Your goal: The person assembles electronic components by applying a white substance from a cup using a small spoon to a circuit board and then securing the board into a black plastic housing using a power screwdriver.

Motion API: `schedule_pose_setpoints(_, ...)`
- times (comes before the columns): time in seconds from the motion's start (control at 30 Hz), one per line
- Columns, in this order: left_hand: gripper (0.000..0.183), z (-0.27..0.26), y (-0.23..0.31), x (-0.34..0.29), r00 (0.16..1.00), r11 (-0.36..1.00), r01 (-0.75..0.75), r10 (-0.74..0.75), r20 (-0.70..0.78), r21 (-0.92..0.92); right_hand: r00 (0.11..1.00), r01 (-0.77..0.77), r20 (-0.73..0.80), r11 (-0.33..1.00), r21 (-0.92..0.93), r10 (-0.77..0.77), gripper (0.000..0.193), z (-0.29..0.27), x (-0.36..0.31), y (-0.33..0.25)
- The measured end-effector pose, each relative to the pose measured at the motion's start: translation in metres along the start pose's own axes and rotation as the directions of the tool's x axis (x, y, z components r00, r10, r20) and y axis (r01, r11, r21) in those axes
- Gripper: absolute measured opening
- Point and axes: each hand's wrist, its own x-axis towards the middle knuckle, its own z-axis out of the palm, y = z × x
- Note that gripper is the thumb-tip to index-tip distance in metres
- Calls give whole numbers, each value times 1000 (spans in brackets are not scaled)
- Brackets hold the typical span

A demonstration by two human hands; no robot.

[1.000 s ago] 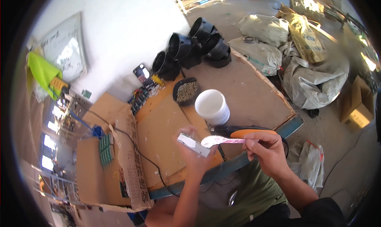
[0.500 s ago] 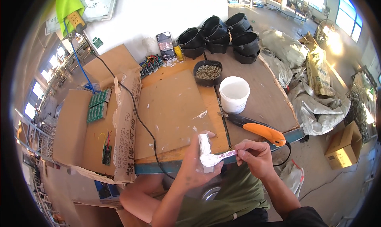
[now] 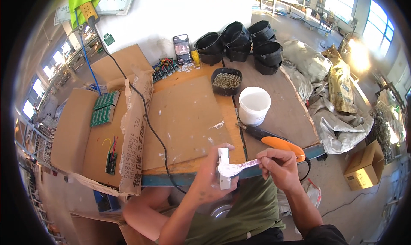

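My left hand [image 3: 207, 179] is closed around a small grey-white rectangular block [image 3: 225, 183] with white paste along its upper face. Pinched in the fingers of my right hand [image 3: 281, 168] is the handle of a small spoon-like spatula [image 3: 247, 165], pale with purplish marks. Its paste-covered head rests against the block. Both hands are just off the table's front edge, above my lap. A white plastic tub [image 3: 254, 107] stands beyond them on the table. Behind my right hand lies an orange and black corded hand tool [image 3: 280, 145].
At left, a torn cardboard box [image 3: 136, 146] holds green circuit boards [image 3: 104, 109]. A flat cardboard sheet [image 3: 184, 121] covers part of the table. Farther back are a black bowl of small pellets [image 3: 227, 81], stacked black pots [image 3: 236, 41], a phone [image 3: 182, 49] and bundled wires [image 3: 165, 68].
The spatula's head has shifted slightly up along the block, and more of the block's lower end shows. The whole view has tilted a little. Both hands keep their holds.
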Motion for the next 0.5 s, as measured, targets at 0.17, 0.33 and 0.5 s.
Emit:
schedule_pose_setpoints(0.17,70,-3,-7,3,994,994,-111,111,-8,18,995,-80,62,996,-43,83,14,-5,-15,-3)
schedule_pose_setpoints(0.33,72,-2,-6,2,997,997,-75,75,9,11,999,32,30,999,-7,-31,14,-8,-2,1)
schedule_pose_setpoints(0.5,77,0,-12,3,997,996,-78,77,-24,-40,994,88,65,996,-2,-87,14,-10,1,8)
